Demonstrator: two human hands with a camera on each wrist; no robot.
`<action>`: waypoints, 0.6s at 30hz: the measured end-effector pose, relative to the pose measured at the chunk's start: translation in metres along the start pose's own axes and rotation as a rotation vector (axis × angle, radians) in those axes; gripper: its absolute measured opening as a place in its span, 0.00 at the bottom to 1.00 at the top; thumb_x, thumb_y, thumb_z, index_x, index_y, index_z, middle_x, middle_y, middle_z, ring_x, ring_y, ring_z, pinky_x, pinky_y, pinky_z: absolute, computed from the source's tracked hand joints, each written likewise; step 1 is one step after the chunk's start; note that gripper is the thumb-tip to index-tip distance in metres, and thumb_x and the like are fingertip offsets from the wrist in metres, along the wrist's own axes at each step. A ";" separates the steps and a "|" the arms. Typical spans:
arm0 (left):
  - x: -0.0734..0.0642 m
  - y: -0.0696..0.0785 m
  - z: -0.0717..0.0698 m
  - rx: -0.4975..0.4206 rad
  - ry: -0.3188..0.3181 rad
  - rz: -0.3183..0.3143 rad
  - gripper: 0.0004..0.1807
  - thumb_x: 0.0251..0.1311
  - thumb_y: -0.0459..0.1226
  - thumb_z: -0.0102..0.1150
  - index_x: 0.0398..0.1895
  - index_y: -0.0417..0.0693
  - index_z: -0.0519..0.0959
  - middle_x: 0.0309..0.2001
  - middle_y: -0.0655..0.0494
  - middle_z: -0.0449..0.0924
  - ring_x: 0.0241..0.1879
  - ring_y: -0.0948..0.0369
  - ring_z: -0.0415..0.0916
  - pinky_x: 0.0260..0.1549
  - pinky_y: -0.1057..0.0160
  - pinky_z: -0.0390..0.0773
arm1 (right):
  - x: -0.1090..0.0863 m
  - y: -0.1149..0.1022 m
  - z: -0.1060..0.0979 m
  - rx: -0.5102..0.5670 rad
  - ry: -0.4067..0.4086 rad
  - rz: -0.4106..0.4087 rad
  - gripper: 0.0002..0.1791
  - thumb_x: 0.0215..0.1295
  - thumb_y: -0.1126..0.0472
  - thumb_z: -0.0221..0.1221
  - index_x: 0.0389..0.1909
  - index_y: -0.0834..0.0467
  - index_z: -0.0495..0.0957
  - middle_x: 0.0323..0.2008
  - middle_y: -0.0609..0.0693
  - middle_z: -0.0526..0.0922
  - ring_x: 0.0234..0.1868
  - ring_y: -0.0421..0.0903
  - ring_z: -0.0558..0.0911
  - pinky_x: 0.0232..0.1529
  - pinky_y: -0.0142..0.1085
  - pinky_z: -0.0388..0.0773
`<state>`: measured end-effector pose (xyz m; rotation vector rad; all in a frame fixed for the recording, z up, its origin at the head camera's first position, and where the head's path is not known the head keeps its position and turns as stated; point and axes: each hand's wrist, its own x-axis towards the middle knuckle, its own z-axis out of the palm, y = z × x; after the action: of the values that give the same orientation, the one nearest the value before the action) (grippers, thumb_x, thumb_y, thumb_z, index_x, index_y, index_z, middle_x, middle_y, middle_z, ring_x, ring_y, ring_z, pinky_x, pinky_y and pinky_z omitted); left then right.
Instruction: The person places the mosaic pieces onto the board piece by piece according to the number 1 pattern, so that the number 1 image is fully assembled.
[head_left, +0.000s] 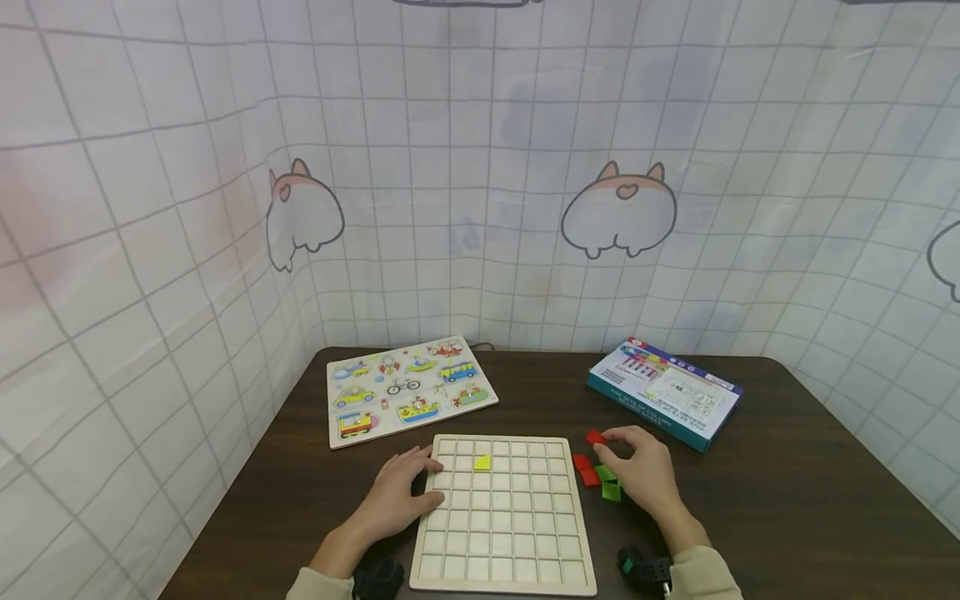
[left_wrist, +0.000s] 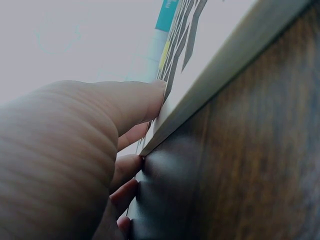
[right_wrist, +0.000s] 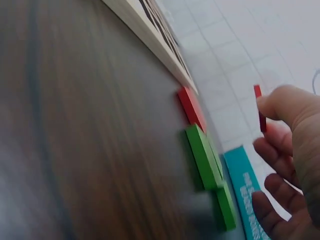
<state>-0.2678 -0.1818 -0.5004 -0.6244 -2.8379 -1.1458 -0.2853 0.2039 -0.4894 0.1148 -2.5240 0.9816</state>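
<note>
Pick step looked done: right grip (head_left: 643,468) pinched a thin flat red tile (head_left: 596,437) above the dark wood-grain tabletop (head_left: 787,467), right of the pale gridded board (head_left: 501,523), left grip (head_left: 397,492) spread against its left edge; next move likely called for carrying leftward.

Matt wooden grid board (head_left: 501,523)

White rectangular vehicle-picture board (head_left: 408,392), teal-sided cardboard box (head_left: 667,390) near far corners of dark-brown tabletop (head_left: 540,393)
Grid-printed white cloth (head_left: 465,208) hangs behind.
</note>
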 end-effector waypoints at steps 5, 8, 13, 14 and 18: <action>0.000 0.002 0.000 -0.004 0.006 -0.004 0.18 0.59 0.42 0.67 0.51 0.48 0.79 0.69 0.40 0.65 0.72 0.42 0.54 0.69 0.35 0.45 | -0.002 -0.014 0.006 0.049 -0.049 -0.027 0.12 0.58 0.56 0.69 0.42 0.56 0.85 0.43 0.50 0.85 0.44 0.49 0.81 0.46 0.47 0.79; 0.000 0.002 0.000 -0.001 0.009 -0.005 0.18 0.58 0.42 0.67 0.51 0.48 0.79 0.69 0.40 0.65 0.72 0.42 0.55 0.69 0.35 0.45 | -0.003 -0.020 0.009 0.082 -0.060 -0.033 0.10 0.57 0.58 0.70 0.40 0.55 0.85 0.40 0.48 0.85 0.38 0.46 0.80 0.39 0.39 0.79; -0.001 0.001 0.000 0.003 0.008 -0.010 0.18 0.58 0.41 0.68 0.50 0.48 0.80 0.69 0.40 0.65 0.71 0.42 0.55 0.69 0.35 0.46 | -0.005 -0.030 0.018 0.126 -0.086 -0.065 0.09 0.56 0.59 0.71 0.38 0.53 0.85 0.34 0.45 0.83 0.29 0.41 0.75 0.29 0.30 0.75; -0.001 0.001 0.000 0.003 0.009 -0.011 0.18 0.57 0.41 0.68 0.50 0.48 0.80 0.69 0.40 0.66 0.71 0.42 0.55 0.69 0.34 0.46 | -0.005 -0.033 0.020 0.140 -0.096 -0.081 0.09 0.56 0.59 0.71 0.38 0.53 0.85 0.33 0.44 0.82 0.29 0.41 0.74 0.28 0.30 0.74; 0.000 0.001 0.000 -0.002 0.005 -0.012 0.18 0.58 0.42 0.68 0.50 0.49 0.80 0.69 0.40 0.66 0.71 0.42 0.55 0.69 0.34 0.46 | -0.007 -0.039 0.027 0.181 -0.160 -0.123 0.08 0.56 0.59 0.71 0.37 0.52 0.84 0.31 0.43 0.80 0.27 0.41 0.72 0.26 0.29 0.70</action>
<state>-0.2676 -0.1809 -0.5002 -0.6053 -2.8405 -1.1508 -0.2794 0.1562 -0.4855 0.4123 -2.5289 1.1913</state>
